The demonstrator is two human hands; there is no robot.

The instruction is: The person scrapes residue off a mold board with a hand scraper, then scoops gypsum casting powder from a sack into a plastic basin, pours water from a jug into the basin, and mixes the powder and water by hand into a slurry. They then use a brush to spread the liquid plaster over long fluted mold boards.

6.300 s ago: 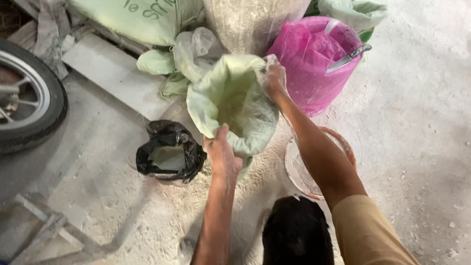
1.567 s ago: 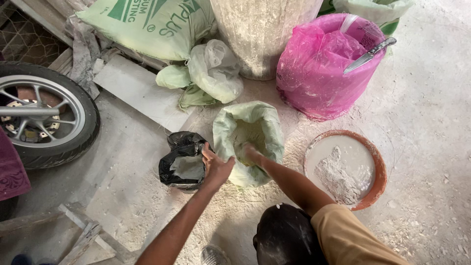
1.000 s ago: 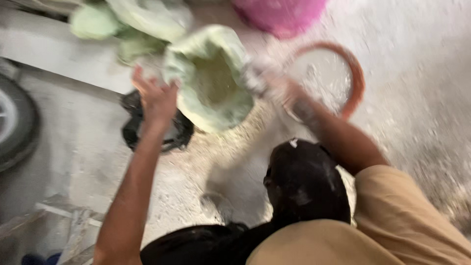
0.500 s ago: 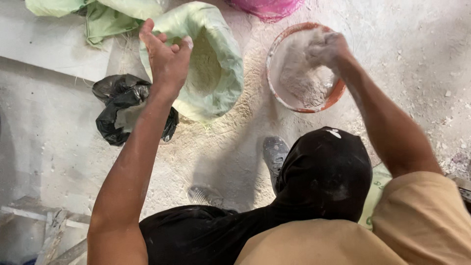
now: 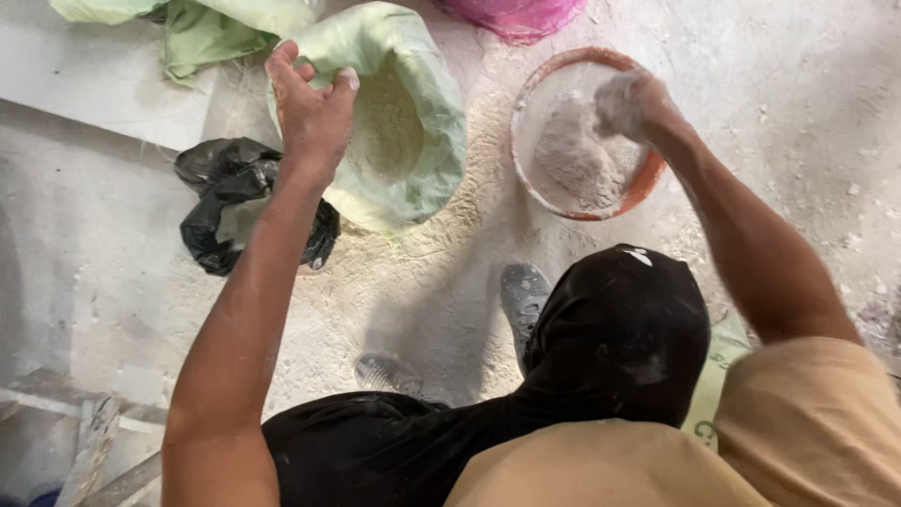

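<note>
Under the curled fingers of the left hand, the pale green sack stays open by its pinched rim. The right hand, fingers closed on powder, hovers above the orange basin; releasing low there should limit spills.

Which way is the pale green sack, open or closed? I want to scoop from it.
Open. The left hand holds the pale green sack by its rim, mouth spread wide, with tan powder visible inside.

Before you, a pale green sack stands open on the floor, powder inside. Left of it lies a crumpled black bag; a pink bag sits at the top edge.
</note>
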